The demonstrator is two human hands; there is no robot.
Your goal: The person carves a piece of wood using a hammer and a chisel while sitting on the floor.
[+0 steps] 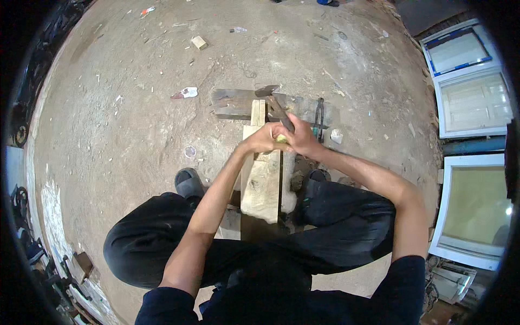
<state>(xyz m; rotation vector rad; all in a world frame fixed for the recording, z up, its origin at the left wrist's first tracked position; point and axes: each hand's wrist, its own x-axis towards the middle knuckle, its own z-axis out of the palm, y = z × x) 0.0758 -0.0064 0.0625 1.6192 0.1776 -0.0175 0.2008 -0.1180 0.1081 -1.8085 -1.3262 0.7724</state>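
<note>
A hammer (280, 112) slants up and to the left, its dark metal head over a weathered grey plank. My right hand (301, 140) is closed round the lower part of its handle. Against it, my left hand (260, 140) is closed above a pale timber piece (261, 189). A small yellow-green thing (281, 138) shows between the two hands; its kind is mostly hidden by the fingers. The timber runs away from me between my legs, and its narrower far end (258, 111) rests on the grey plank (233, 103).
Long-handled pincers (319, 115) lie across the plank's right part. A wood offcut (199, 43), a red-and-white scrap (186, 93) and litter dot the dirt floor. White-framed windows or doors (472, 103) line the right side. Metal parts and debris (65, 281) edge the left.
</note>
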